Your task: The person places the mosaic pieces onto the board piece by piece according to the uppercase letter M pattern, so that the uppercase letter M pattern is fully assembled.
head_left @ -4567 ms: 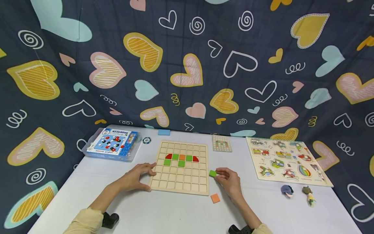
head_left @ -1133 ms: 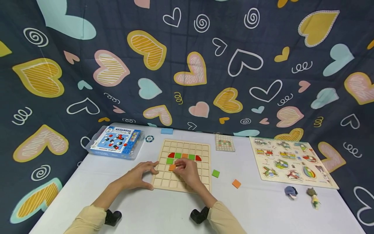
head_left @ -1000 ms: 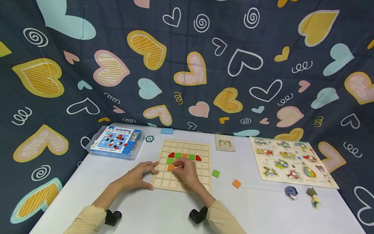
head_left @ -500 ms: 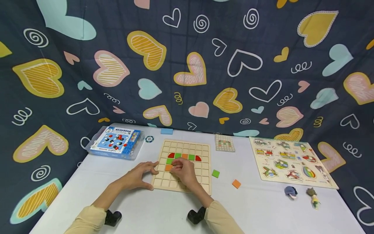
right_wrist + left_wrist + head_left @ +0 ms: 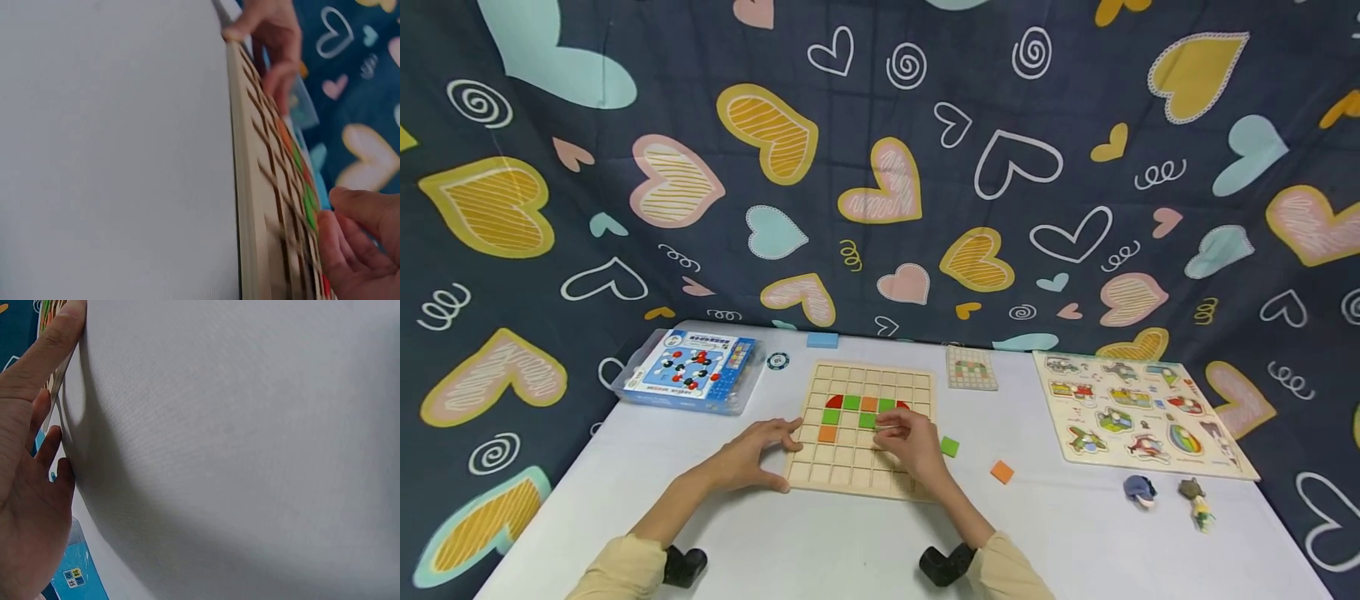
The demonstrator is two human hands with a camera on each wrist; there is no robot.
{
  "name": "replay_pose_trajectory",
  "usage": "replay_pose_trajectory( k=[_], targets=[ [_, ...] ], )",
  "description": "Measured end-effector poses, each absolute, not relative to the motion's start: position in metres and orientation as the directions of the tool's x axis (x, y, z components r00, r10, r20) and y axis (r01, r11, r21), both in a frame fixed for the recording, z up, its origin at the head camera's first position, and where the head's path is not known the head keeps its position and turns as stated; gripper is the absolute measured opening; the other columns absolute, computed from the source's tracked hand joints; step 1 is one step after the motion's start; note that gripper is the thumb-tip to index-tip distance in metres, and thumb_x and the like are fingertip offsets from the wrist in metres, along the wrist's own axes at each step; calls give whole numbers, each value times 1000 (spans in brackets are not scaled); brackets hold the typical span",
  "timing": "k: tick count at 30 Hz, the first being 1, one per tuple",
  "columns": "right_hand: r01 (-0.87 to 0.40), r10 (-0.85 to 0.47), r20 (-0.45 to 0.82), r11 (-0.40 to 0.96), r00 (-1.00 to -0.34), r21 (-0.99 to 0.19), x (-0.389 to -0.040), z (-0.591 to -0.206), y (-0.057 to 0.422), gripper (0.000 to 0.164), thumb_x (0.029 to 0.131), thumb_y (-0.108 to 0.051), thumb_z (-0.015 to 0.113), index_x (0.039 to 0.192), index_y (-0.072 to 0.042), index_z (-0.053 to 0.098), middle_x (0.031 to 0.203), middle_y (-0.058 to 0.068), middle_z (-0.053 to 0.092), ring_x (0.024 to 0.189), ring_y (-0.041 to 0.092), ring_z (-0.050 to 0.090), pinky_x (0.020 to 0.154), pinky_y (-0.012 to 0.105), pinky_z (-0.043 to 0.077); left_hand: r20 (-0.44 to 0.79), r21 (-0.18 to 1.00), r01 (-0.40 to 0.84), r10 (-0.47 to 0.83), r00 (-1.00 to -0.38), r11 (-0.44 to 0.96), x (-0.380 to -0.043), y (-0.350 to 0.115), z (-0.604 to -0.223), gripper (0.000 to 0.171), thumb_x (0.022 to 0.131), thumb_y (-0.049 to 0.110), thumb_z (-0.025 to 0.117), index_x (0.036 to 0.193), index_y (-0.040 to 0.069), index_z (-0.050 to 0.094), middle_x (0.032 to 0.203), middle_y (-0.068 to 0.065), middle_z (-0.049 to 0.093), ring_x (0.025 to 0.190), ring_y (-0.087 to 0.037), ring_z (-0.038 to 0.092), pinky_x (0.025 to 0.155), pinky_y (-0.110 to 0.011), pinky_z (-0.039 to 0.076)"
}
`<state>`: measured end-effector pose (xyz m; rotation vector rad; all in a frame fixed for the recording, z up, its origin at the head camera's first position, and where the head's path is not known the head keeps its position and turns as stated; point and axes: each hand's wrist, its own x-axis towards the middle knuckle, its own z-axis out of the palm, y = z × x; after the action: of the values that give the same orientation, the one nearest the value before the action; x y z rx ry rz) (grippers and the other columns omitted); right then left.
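A wooden grid board lies on the table with green, orange and red pieces in its cells. My left hand rests at the board's left edge, thumb by the near corner and fingers spread along the side. An orange square tile sits in a cell just below a green tile. Over the right half of the board is my right hand, fingers loosely bent, with no piece visible in it. It partly covers a red quarter-round piece. To the right lie a loose green tile and a loose orange tile.
A pattern card lies behind the board at right. Further right are a picture puzzle board and two small figures, one blue. A plastic box, a round chip and a blue block stand back left.
My right hand slid the orange tile leftward into the cell below the green one, let go and moved right. Earlier, the green tile was put down on the table. My left hand stayed at the edge.
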<state>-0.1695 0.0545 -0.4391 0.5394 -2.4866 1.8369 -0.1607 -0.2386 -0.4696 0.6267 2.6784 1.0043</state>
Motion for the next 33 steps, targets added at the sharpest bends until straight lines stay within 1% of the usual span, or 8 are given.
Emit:
replay_pose_trajectory(
  k=[6, 7, 11, 14, 18, 25, 33],
  targets=[
    [-211, -141, 173, 337, -975, -918, -183, -471, 111, 24, 76, 7, 74, 99, 3, 68, 97, 17, 71, 82, 25, 69, 71, 22, 56, -31, 664, 326, 461, -887, 672, -162, -239, -472, 42, 66, 34, 86, 101, 23, 66, 148, -12, 41, 134, -44, 30, 104, -66, 27],
    [-200, -122, 167, 353, -978, -914, -184, -472, 119, 25, 76, 9, 74, 99, 3, 69, 96, 17, 71, 81, 24, 68, 70, 24, 56, -28, 663, 328, 460, -887, 673, -162, -239, -472, 42, 66, 34, 86, 101, 23, 66, 148, -12, 41, 134, -44, 30, 104, -67, 27],
    [-178, -75, 162, 439, -984, -881, -185, -474, 146, 26, 73, 13, 74, 97, 2, 69, 93, 14, 72, 78, 21, 67, 67, 23, 55, -23, 664, 331, 460, -887, 671, -162, -240, -472, 42, 66, 35, 85, 101, 23, 66, 148, -11, 42, 134, -44, 31, 103, -68, 27],
    [-156, -79, 135, 475, -988, -866, -187, -476, 157, 28, 71, 14, 75, 96, 2, 68, 90, 13, 71, 75, 18, 66, 64, 22, 54, -17, 664, 337, 463, -886, 668, -162, -240, -471, 41, 67, 34, 85, 101, 22, 65, 148, -12, 42, 133, -44, 32, 103, -67, 27],
    [-139, -108, 97, 508, -989, -850, -189, -479, 163, 30, 69, 11, 78, 96, 2, 68, 87, 10, 70, 71, 15, 62, 60, 20, 51, -11, 667, 344, 470, -882, 661, -162, -239, -470, 42, 66, 33, 85, 101, 20, 65, 148, -13, 42, 133, -45, 32, 103, -67, 27],
    [-170, -118, 127, 514, -985, -841, -191, -482, 164, 25, 71, 11, 77, 93, 2, 69, 83, 9, 70, 68, 13, 61, 58, 19, 51, -7, 665, 357, 483, -876, 656, -162, -238, -471, 43, 67, 32, 85, 103, 18, 66, 148, -15, 41, 133, -45, 32, 104, -66, 27],
    [-185, -110, 149, 499, -983, -847, -190, -486, 166, 27, 72, 12, 75, 95, 1, 69, 87, 10, 71, 70, 11, 63, 61, 19, 53, -8, 666, 352, 478, -879, 658, -162, -238, -471, 43, 67, 32, 85, 102, 18, 66, 148, -14, 41, 134, -45, 31, 104, -66, 26]
  ],
)
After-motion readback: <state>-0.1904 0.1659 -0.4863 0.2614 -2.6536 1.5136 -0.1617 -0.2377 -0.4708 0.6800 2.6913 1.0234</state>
